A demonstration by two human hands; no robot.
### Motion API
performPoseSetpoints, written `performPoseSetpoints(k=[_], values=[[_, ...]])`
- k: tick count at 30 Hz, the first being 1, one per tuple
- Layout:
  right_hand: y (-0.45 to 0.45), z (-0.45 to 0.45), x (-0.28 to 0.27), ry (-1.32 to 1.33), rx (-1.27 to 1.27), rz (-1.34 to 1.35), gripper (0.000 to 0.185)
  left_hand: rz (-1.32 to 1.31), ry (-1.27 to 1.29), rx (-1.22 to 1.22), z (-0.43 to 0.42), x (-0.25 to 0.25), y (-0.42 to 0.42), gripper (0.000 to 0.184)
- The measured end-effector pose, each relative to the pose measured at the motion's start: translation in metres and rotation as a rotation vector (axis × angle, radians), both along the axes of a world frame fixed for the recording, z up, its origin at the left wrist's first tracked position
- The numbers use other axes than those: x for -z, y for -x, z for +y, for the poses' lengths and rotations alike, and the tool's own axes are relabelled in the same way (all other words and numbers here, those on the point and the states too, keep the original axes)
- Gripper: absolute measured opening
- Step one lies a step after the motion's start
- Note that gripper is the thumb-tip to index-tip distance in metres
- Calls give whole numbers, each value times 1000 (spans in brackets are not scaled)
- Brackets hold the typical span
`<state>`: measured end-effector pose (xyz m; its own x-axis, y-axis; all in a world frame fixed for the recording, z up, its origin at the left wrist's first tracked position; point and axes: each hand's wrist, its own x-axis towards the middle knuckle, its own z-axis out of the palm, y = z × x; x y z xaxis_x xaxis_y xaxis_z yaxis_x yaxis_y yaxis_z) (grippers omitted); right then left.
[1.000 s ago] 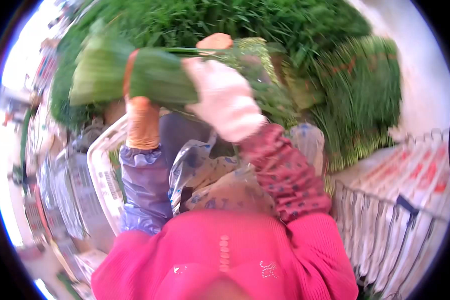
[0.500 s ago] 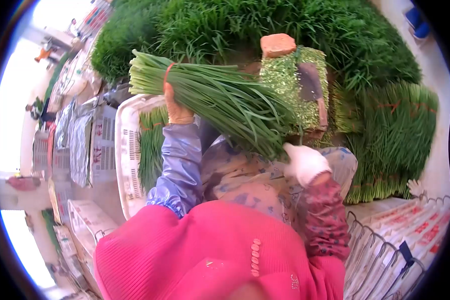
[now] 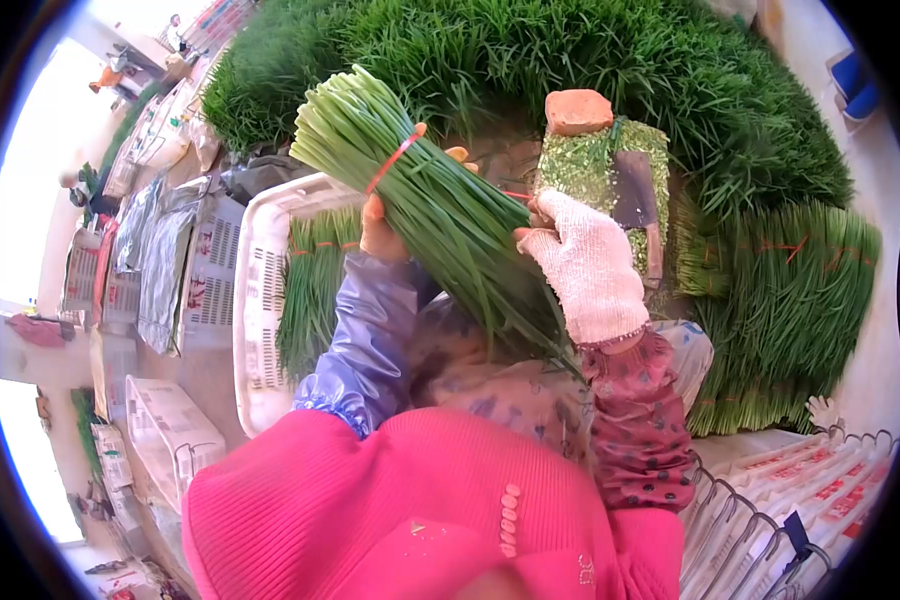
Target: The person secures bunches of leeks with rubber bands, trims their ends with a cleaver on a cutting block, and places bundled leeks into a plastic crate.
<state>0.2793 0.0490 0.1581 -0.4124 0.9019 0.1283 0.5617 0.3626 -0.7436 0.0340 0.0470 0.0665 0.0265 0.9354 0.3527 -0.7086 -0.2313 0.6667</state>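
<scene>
A bunch of garlic chives (image 3: 470, 220) lies slanted across the front of me, pale cut ends up to the left and leaves down to the right. One red band circles it near the pale ends. My left hand (image 3: 385, 230), in an orange-tipped glove, is wrapped around the bunch from beneath, with fingertips showing on the far side. My right hand (image 3: 595, 265), in a white knit glove, is at the bunch's right side, fingers pinched on a thin red band (image 3: 516, 195). A dark-bladed cleaver (image 3: 632, 190) rests on a board just beyond that hand.
The board (image 3: 550, 160) carries green trimmings and a brick (image 3: 578, 112). Loose chives (image 3: 490, 60) are heaped behind. Tied bunches (image 3: 790, 300) stand at right, others in a white crate (image 3: 255, 330) at left. Wire-handled white bags (image 3: 790, 490) lie at lower right.
The bunch has tilted steeper, its pale ends rising. My right hand has moved up from the leaf tips to the bunch's middle, and a second red band now shows at its fingers.
</scene>
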Motion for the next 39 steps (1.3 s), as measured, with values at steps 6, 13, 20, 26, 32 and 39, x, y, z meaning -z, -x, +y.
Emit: performPoseSetpoints(k=[6, 13, 20, 26, 32, 39], values=[[-15, 18, 14, 18, -202, 47, 16, -4, -93, 102, -10, -18, -9, 115], [-14, -1, 3, 78, -93, -6, 31, -120, -54, 304, -9, -16, -11, 111], [-20, -1, 8, 158, -112, -38, 20, -97, 11, 270, -8, -11, -5, 115], [1, -2, 16, 277, -223, 623, 21, -36, 9, 292, -5, -3, -5, 116], [30, 33, 28, 1006, -326, 1644, 21, 37, -104, 362, 2, 14, -19, 107], [-6, 44, 36, 1101, -385, 1978, 28, 46, 21, 448, 2, 10, -35, 125]])
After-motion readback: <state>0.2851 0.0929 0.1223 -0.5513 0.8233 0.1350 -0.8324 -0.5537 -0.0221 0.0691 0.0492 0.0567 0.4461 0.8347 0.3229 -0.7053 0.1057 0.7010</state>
